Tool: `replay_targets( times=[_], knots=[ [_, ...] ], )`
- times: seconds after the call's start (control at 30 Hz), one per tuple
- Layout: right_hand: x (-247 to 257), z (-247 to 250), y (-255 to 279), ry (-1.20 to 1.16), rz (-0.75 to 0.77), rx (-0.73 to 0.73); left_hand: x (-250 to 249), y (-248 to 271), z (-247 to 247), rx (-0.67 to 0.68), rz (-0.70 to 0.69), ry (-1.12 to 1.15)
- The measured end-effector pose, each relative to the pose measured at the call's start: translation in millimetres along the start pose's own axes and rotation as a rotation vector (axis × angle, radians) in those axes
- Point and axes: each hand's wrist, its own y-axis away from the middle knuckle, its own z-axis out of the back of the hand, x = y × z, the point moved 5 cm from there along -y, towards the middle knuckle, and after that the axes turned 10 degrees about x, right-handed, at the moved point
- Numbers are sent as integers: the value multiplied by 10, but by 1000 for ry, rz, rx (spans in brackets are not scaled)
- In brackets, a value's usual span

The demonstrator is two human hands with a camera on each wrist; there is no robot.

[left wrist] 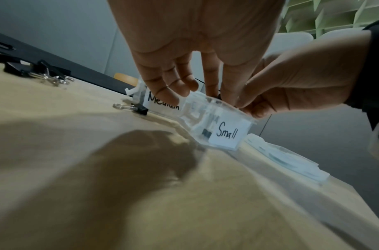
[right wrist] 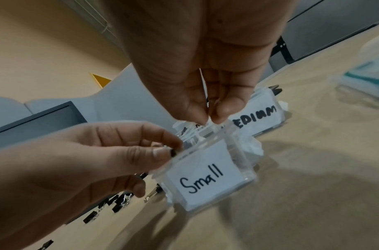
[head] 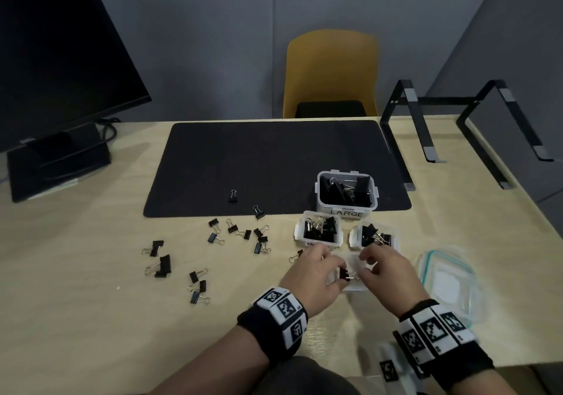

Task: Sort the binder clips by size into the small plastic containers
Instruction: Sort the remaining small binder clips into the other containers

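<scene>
A clear tub labelled Small (head: pixel 355 285) (left wrist: pixel 227 133) (right wrist: pixel 205 174) stands on the desk between my hands. My left hand (head: pixel 338 271) (right wrist: pixel 169 150) pinches a small black binder clip (head: pixel 345 274) (right wrist: pixel 173 153) at the tub's left rim. The clip's silver handles point right. My right hand (head: pixel 364 268) (right wrist: pixel 208 116) pinches the tub's rim on the other side. Another clip (left wrist: pixel 206 133) lies inside the tub. Behind stand two Medium tubs (head: pixel 320 230) (head: pixel 376 236) and a Large tub (head: pixel 345 193), all holding black clips.
Several loose black clips (head: pixel 234 233) are scattered on the wooden desk to the left, and two lie on the black mat (head: pixel 274 163). A glass lid (head: pixel 447 282) rests at the right. A monitor (head: pixel 54 68) stands far left, a laptop stand (head: pixel 463 126) far right.
</scene>
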Motion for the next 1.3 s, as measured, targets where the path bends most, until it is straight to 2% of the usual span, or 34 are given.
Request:
replay_targets(
  times=[0.2, 0.33, 0.43, 0.6, 0.8, 1.1, 1.3],
  knots=[
    [190, -27, -6, -42, 87, 36, 210, 134, 120, -99, 64, 107],
    [443, -152, -35, -12, 184, 85, 493, 261, 294, -175, 168, 33],
    [639, -269, -46, 138, 257, 57, 711, 317, 410, -212, 253, -19],
    [832, -501, -107, 388, 249, 75, 1014, 294, 541, -241, 415, -52],
    [912, -621, -180, 584, 206, 112, 1183, 206, 552, -196, 461, -43],
    [931, -614, -228, 550, 223, 147, 1130, 185, 595, -188, 426, -132],
    [820, -394, -167, 316, 218, 13, 1092, 157, 625, -209, 431, -142]
  ],
)
